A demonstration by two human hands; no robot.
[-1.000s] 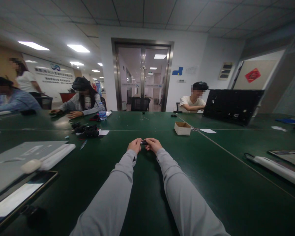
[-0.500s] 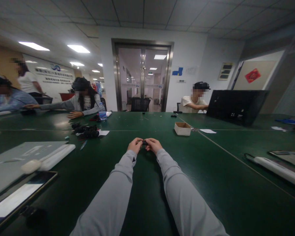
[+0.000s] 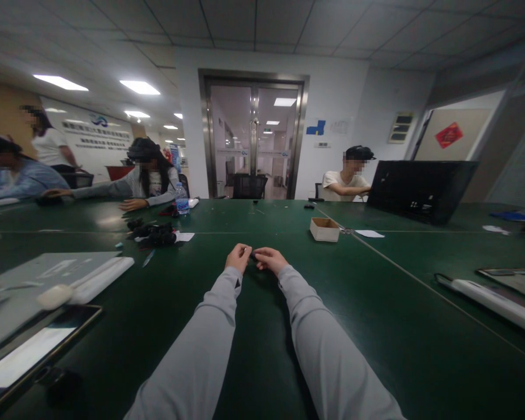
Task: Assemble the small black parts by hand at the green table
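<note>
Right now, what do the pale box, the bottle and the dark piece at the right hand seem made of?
Pale box: probably matte cardboard, with brownish inner walls; thin wood is possible.
Bottle: likely clear, glossy plastic, since it looks see-through.
Dark piece: perhaps plastic, from its black colour; too small to tell.

Wall (image 3: pixel 359 105), far: white. Door (image 3: pixel 254 131), far: double, glass, steel-framed. Chair (image 3: pixel 250 185), far: black. Table (image 3: pixel 367 309), near to far: green. Lights (image 3: pixel 139 86), left: overhead, lit. Poster (image 3: pixel 448 135), right: red.
</note>
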